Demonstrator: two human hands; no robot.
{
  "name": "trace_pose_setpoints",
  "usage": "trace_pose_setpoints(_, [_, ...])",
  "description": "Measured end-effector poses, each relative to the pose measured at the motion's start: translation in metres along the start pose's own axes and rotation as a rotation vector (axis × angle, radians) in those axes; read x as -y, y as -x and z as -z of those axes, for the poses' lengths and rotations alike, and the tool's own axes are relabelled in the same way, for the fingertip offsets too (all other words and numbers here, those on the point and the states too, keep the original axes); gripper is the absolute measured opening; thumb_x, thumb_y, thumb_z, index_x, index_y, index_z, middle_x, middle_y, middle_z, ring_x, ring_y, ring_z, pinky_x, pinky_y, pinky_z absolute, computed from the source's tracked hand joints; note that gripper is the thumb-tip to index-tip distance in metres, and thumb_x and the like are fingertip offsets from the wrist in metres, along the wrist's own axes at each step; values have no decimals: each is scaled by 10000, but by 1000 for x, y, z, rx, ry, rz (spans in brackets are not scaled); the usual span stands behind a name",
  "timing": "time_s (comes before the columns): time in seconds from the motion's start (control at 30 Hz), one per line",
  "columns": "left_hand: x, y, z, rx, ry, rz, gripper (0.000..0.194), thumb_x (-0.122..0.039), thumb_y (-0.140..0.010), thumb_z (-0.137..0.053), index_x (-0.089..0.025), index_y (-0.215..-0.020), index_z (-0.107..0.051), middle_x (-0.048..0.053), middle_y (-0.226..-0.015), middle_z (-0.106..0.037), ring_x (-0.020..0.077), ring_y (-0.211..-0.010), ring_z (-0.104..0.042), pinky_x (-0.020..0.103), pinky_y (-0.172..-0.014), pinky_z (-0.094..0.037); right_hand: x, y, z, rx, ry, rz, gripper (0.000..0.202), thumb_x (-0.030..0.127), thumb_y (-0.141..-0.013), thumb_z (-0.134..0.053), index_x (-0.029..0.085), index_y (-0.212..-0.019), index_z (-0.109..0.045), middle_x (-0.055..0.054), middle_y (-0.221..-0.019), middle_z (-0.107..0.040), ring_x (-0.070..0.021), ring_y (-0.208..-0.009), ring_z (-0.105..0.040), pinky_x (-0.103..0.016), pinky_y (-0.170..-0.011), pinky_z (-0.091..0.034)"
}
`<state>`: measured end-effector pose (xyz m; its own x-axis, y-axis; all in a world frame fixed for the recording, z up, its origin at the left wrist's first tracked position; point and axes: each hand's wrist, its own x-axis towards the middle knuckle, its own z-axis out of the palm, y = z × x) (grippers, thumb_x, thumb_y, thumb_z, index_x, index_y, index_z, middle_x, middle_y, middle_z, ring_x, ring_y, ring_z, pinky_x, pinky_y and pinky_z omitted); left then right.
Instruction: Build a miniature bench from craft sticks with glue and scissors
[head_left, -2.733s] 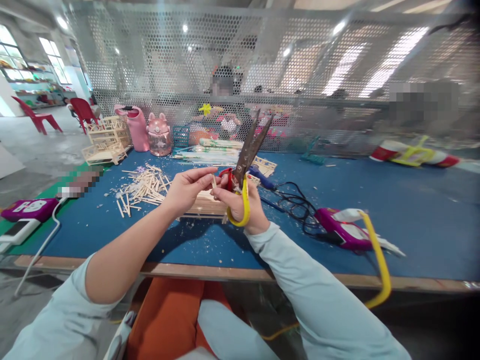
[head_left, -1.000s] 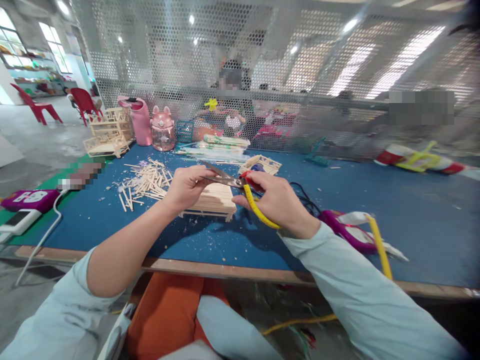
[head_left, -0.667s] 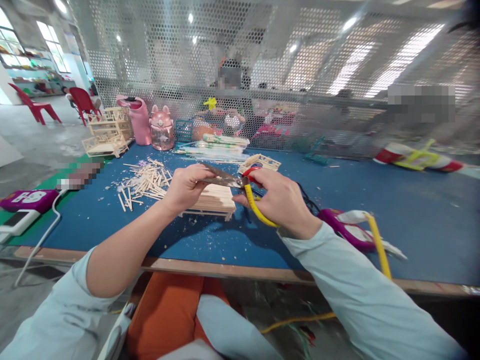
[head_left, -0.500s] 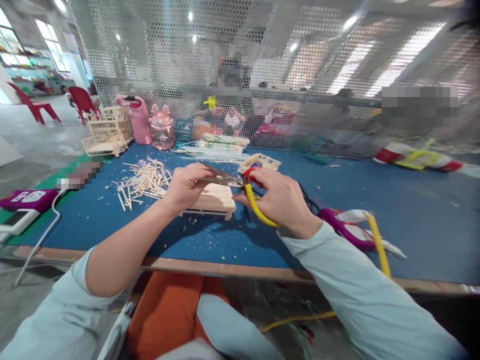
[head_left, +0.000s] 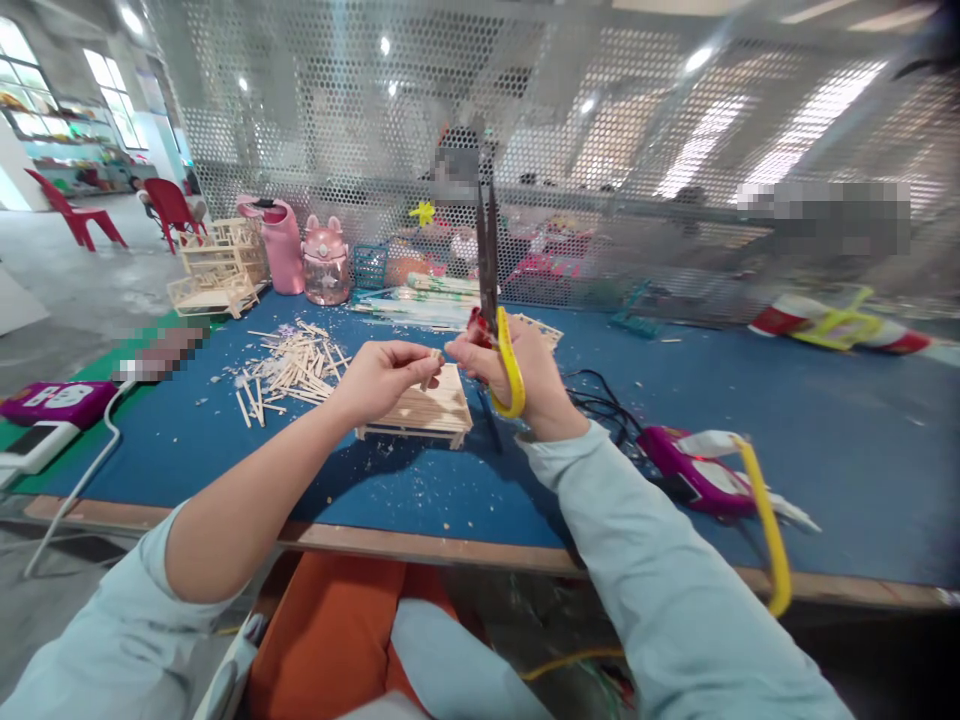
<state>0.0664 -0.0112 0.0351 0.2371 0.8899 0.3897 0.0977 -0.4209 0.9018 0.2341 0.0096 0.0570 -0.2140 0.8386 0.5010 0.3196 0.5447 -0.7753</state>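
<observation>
My left hand (head_left: 382,378) pinches a short piece of wooden stick (head_left: 433,370) between thumb and fingertips. My right hand (head_left: 534,385) is closed around scissors (head_left: 489,265) with yellow and red handles, their blades pointing up, slightly parted. Its thumb and fingertip come close to the left fingertips; whether they touch the piece I cannot tell. Beneath both hands a small slatted wooden platform (head_left: 424,412) stands on short legs, partly covered by the left hand. Left of it lies a loose pile of wooden sticks (head_left: 296,365).
Behind the right hand, a small wooden frame (head_left: 546,330) is partly hidden. A pink bottle (head_left: 283,250), a clear pink jar (head_left: 325,265) and a wooden model (head_left: 217,265) stand at the back left. A purple device (head_left: 694,470) with cables lies right. A perforated metal screen (head_left: 337,130) rises behind.
The scissors have swung from lying sideways at my left fingers to pointing upward in my right hand. Both hands' fingertips have drawn together, and the small stick piece now shows.
</observation>
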Motion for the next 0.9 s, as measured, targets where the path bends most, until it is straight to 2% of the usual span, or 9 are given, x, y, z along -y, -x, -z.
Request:
trace_pose_setpoints(0.1, [3, -1, -2, -19, 79, -8, 87, -234, -749, -623, -156, -781, -642, 2, -649, -645, 100, -593, -572, 253, -620, -462, 1, -4, -8, 65, -221, -88, 331, 392, -561, -751, 196, -632, -494, 24, -574, -577, -105, -491, -507, -240, -438, -388])
trace_pose_setpoints(0.2, [6, -1, -5, -48, 136, -29, 223, -166, -714, -650, -158, -918, -561, -30, -616, -612, 89, -567, -574, 232, -582, -449, -4, 1, -10, 30, -354, -131, 296, 357, -573, -736, 194, -649, -501, 17, -606, -611, -112, -521, -548, -231, -446, -411])
trace_pose_setpoints(0.27, [7, -1, -6, -53, 108, -39, 292, -141, -708, -650, -165, -963, -511, -47, -598, -598, 86, -557, -570, 222, -564, -432, -7, 5, -9, 30, -363, -145, 271, 321, -573, -733, 191, -652, -508, 13, -618, -629, -113, -525, -555, -237, -462, -429])
trace_pose_setpoints(0.4, [6, 2, -7, -29, 4, -64, 299, -151, -727, -639, -173, -990, -498, -36, -642, -616, 88, -579, -574, 224, -576, -432, -8, 11, -10, 47, -275, -110, 215, 234, -571, -708, 186, -629, -507, 21, -603, -626, -100, -501, -531, -250, -491, -434])
trace_pose_setpoints(0.5, [7, 2, -5, -36, 2, -66, 291, -216, -738, -648, -165, -1003, -538, -17, -665, -634, 100, -595, -586, 238, -598, -450, -7, 12, -12, -28, -261, -83, 202, 219, -577, -686, 191, -618, -490, 33, -571, -602, -97, -499, -521, -257, -508, -430])
trace_pose_setpoints(0.6, [8, -1, -3, -84, 105, -13, 289, -388, -822, -553, -156, -990, -597, 20, -696, -663, 114, -631, -609, 263, -653, -476, -11, 10, -14, -133, -371, -112, 246, 237, -554, -694, 204, -623, -460, 52, -547, -566, -93, -486, -506, -259, -499, -431])
trace_pose_setpoints(0.73, [8, -1, -2, -114, 158, 54, 478, -568, -836, -442, -144, -836, -661, 67, -698, -685, 138, -659, -628, 280, -676, -493, -17, 6, -13, -184, -533, -148, 312, 279, -526, -722, 213, -630, -435, 62, -547, -517, -96, -480, -505, -263, -471, -435])
trace_pose_setpoints(0.8, [6, 2, -4, -109, 74, 33, 470, -571, -802, -498, -138, -763, -674, 74, -685, -690, 151, -663, -626, 285, -674, -492, -19, 5, -13, -209, -559, -141, 320, 280, -525, -731, 214, -636, -438, 63, -547, -511, -99, -484, -514, -267, -476, -445])
trace_pose_setpoints(0.9, [5, 5, -7, -124, -106, -22, 306, -451, -726, -644, -149, -737, -686, 48, -693, -702, 149, -645, -611, 272, -643, -476, -20, 5, -12, -266, -587, -121, 317, 276, -518, -742, 210, -628, -451, 64, -542, -525, -97, -485, -520, -268, -489, -458])
